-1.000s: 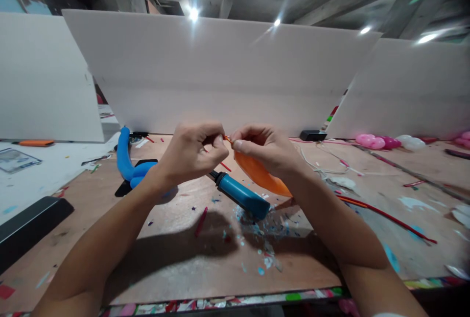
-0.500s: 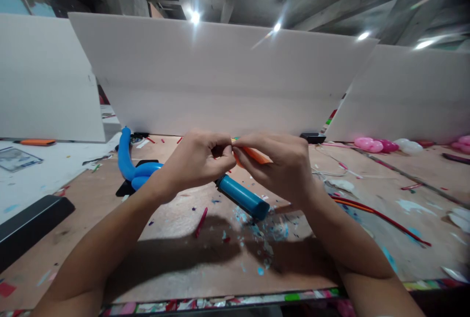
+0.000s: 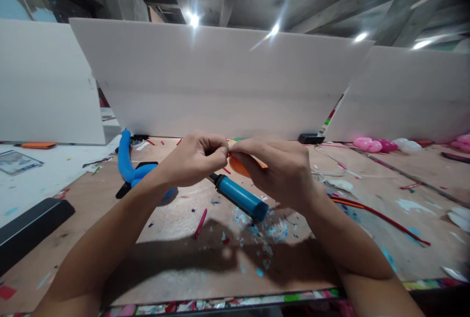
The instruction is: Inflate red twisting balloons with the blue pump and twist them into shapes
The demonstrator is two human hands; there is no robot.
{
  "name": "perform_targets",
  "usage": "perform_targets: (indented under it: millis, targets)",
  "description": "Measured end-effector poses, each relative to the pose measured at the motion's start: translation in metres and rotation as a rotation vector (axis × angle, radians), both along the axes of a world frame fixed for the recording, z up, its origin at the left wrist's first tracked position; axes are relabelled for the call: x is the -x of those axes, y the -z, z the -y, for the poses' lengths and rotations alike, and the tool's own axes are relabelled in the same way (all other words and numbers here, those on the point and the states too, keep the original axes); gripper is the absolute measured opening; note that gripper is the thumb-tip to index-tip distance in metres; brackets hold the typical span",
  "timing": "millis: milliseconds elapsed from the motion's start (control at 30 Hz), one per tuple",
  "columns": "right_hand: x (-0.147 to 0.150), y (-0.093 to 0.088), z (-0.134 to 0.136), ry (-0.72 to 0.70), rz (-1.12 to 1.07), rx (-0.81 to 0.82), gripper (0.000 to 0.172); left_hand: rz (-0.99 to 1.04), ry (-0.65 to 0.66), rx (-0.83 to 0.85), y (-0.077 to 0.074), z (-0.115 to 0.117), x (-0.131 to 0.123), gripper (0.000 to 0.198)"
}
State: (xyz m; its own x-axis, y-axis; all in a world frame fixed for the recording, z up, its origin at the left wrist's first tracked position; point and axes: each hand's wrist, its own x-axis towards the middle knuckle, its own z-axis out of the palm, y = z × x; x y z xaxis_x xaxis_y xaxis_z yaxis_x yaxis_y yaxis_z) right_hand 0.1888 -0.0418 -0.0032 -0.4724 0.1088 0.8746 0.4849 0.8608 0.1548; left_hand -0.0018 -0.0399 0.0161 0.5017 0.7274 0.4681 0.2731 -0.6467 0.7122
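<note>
Between my two hands is a small inflated orange balloon (image 3: 240, 166), mostly covered by my right hand. My left hand (image 3: 198, 160) pinches the balloon's neck with thumb and forefinger. My right hand (image 3: 275, 167) closes over the balloon close to that neck, its fingertips nearly touching the left ones. Below them on the table lies a blue hand pump (image 3: 242, 198) with a black nozzle end. Left of my left hand, a twisted blue balloon (image 3: 127, 158) rests on the table, one end standing up.
White boards (image 3: 220, 77) stand behind the table. Pink and white balloons (image 3: 374, 144) lie at the far right. Uninflated red and orange balloons (image 3: 382, 216) stretch beside my right forearm. A black bar (image 3: 33, 229) sits at the left, and a pink balloon piece (image 3: 200, 223) lies in front.
My hands have shifted slightly left, and the left fingers have drawn a little away from the right. More of the orange balloon's rounded underside and the pump's nozzle end show.
</note>
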Motion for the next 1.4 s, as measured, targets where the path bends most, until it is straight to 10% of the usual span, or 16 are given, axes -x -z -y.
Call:
perform_targets:
  millis: [867,1400]
  targets:
    - [0.000,-0.007,0.010,0.109,0.142,-0.002,0.008,-0.089,-0.094,-0.135,0.002,0.012,-0.005,0.017]
    - [0.015,-0.003,-0.006,0.014,-0.150,-0.314,0.017,0.084,-0.148,-0.223,0.010,0.008,-0.014,0.021]
